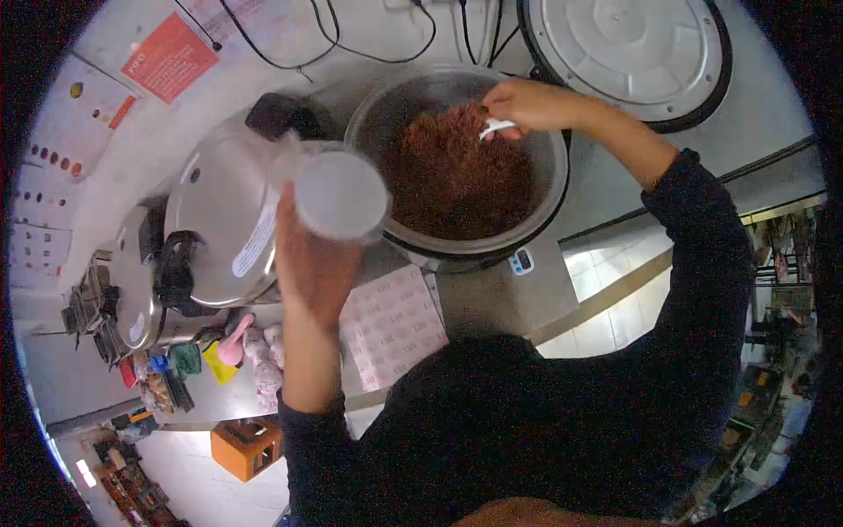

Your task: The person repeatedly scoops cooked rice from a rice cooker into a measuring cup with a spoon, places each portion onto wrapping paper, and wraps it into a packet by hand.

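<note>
My left hand (309, 259), blurred by motion, is closed around a round whitish plastic tub (342, 195) at the left rim of a large pot (559, 189). Inside the pot lies a heap of loose reddish-brown, grain-like food (465, 180). My right hand (527, 105) reaches over the pot's upper right side, its fingers closed on a white utensil (498, 128) that looks like a spoon or scoop handle. The utensil's far end is hidden by the food and the fingers.
A big pot lid (628, 53) stands open behind the pot. To the left are closed steel pressure cookers (219, 220). A patterned pink-and-white sheet (392, 325) and a small digital timer (522, 262) lie in front. Cables (386, 58) run along the back.
</note>
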